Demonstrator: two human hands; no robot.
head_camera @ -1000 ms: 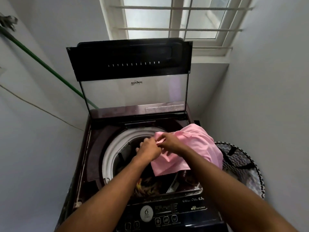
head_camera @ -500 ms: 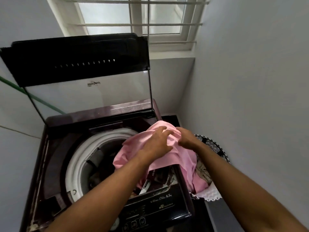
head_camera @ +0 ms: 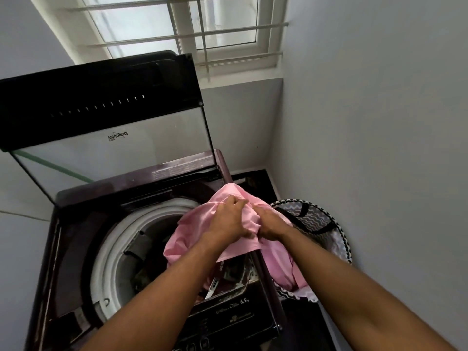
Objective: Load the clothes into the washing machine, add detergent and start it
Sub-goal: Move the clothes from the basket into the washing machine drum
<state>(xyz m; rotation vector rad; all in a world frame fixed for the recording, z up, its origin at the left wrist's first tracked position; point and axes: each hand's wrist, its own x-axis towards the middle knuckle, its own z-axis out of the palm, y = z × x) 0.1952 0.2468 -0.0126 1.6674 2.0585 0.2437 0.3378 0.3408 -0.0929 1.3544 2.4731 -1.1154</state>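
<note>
**Head view: pink garment held over the washer's right edge, drum down and to the left**

Head camera looks down on a pink garment (head_camera: pixel 228 234) bunched between both hands above the right rim of the washing machine (head_camera: pixel 76 249). The left hand (head_camera: pixel 228 221) lies on top of the cloth with its fingers curled into a fold; the right hand (head_camera: pixel 272 224) grips the same bunch just beside it, the two hands almost touching. From that grip the cloth falls two ways: one flap hangs leftward over the drum opening (head_camera: pixel 141 249), the other trails rightward and down over the machine's side toward the laundry basket (head_camera: pixel 321 224), which stands against the wall just right of the washer.

The move ahead, as I judge it, turns on this: the drum lies left of and below both hands, and the left hand is the nearer one. The trailing right-hand flap would need drawing across the rim, or it may catch there or slip back into the basket.

Dark clothes already lie in the drum. The glass lid (head_camera: pixel 106 122) stands propped open behind, the control panel (head_camera: pixel 235 315) sits at the near edge, and a barred window (head_camera: pixel 182 29) is above in a narrow grey-walled corner.
</note>
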